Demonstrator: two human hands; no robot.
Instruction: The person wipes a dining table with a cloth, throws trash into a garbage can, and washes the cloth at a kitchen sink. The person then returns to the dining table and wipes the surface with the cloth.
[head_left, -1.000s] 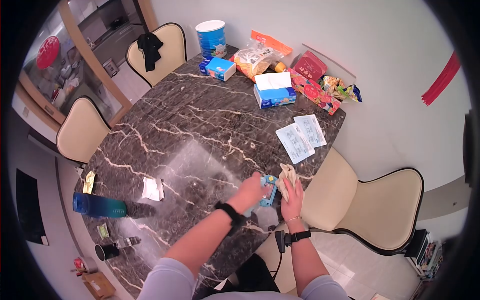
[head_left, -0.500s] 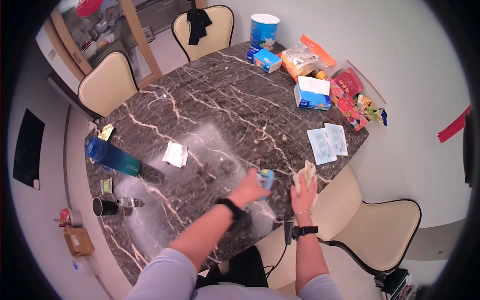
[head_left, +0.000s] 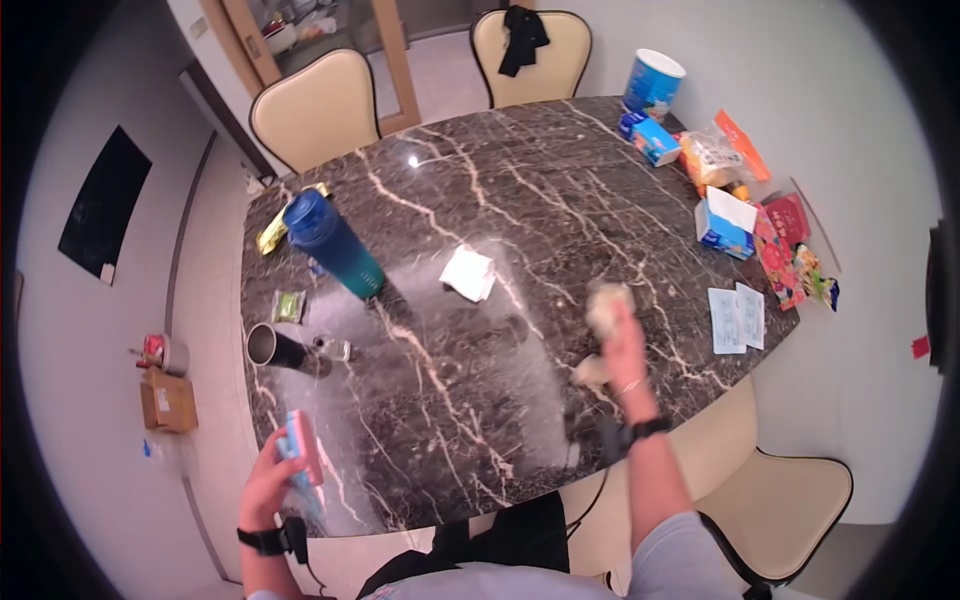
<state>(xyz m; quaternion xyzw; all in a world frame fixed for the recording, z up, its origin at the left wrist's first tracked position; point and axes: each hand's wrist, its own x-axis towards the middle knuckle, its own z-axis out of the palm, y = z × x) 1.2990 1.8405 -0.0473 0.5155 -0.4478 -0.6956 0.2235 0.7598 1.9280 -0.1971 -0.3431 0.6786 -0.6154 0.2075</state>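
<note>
At the near left edge of the marble table (head_left: 470,395), my left hand (head_left: 265,482) is closed round a small flat pink-and-light-blue block (head_left: 305,447). The block stands on its narrow side, and I cannot make out its kind. Farther right, my right hand (head_left: 626,350) presses a crumpled beige cloth (head_left: 608,308) onto the tabletop; both are slightly blurred. Part of the cloth sticks out left of the wrist. Nearest the left hand are a black cup (head_left: 273,346), a small clear bottle (head_left: 333,349) lying down and a green packet (head_left: 289,306).
A blue-green water bottle (head_left: 335,245) and folded white tissue (head_left: 468,273) are at mid-table. Tissue packs (head_left: 725,225), snack bags (head_left: 715,155), a blue tin (head_left: 654,84) and two printed cards (head_left: 737,320) line the right side. Cream chairs (head_left: 320,110) surround the table.
My left hand has moved from mid-table to the near left edge with the block. My right hand has slid the cloth inward from the right edge. The camera view has shifted left.
</note>
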